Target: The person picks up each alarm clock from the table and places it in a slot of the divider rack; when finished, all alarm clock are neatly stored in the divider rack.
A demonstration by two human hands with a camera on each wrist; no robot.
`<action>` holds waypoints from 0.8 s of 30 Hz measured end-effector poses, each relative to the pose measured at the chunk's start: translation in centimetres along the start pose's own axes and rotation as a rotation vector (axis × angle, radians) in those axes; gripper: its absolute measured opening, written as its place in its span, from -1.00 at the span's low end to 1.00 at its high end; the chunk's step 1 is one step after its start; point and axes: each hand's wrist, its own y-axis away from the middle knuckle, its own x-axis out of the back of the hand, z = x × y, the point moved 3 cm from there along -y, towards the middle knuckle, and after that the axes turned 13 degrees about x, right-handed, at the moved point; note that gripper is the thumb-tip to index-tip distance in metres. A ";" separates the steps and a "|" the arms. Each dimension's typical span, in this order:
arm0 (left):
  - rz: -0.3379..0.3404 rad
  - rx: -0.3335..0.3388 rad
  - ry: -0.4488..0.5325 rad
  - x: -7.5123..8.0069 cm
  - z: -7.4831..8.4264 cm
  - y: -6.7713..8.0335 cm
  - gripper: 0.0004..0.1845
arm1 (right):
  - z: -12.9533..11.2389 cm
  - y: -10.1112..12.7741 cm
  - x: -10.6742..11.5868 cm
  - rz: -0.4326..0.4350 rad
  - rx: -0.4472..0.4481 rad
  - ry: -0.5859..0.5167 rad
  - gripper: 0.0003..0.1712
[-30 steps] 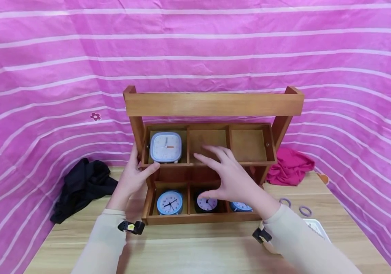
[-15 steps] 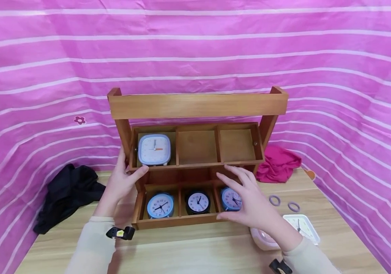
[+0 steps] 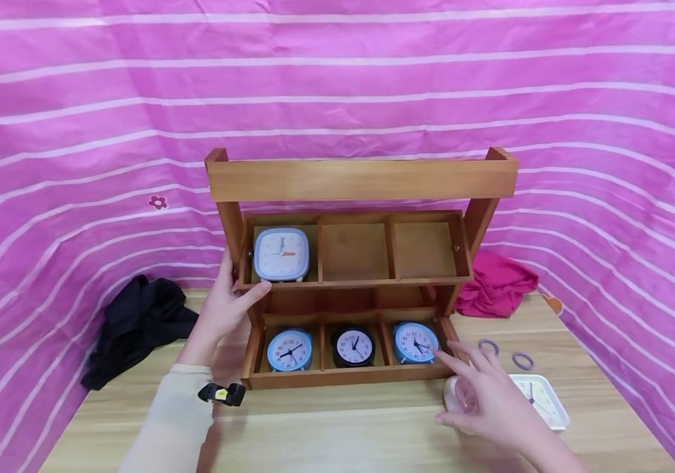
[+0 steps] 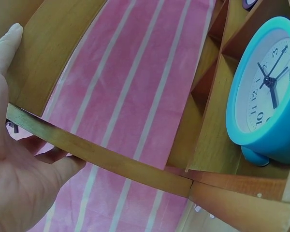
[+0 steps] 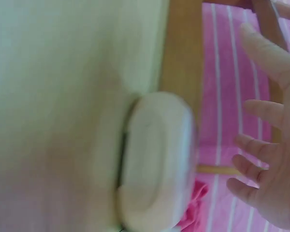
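Note:
A two-tier wooden rack (image 3: pixel 361 180) stands upright, and my left hand (image 3: pixel 222 315) grips its left side, thumb in front and fingers behind. In the left wrist view the fingers curl round a wooden side piece (image 4: pixel 130 157). A rounded-square pale blue alarm clock (image 3: pixel 281 254) sits in the upper left compartment. Below it, the lower row holds a blue round clock (image 3: pixel 290 350), a black round clock (image 3: pixel 354 347) and another blue one (image 3: pixel 415 342). My right hand (image 3: pixel 494 401), fingers spread, is over a pink-and-white clock (image 3: pixel 451 394) on the table, partly hiding it.
A white square clock (image 3: pixel 550 401) lies face up at the right, partly behind the right hand. Two purple rings (image 3: pixel 523 360) are near it. Black cloth (image 3: pixel 136 328) lies left of the rack, bright pink cloth (image 3: pixel 497 286) right of it. Striped pink fabric (image 3: pixel 337 79) hangs behind.
My right hand has moved from in front of the upper middle compartment down and right, past the lower row, to the pink-and-white clock. My left hand stays on the rack's side.

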 end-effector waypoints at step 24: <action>0.005 -0.003 0.015 -0.1 -0.1 -0.2 0.07 | 2.7 4.6 -1.2 -0.193 -0.135 -0.023 -0.01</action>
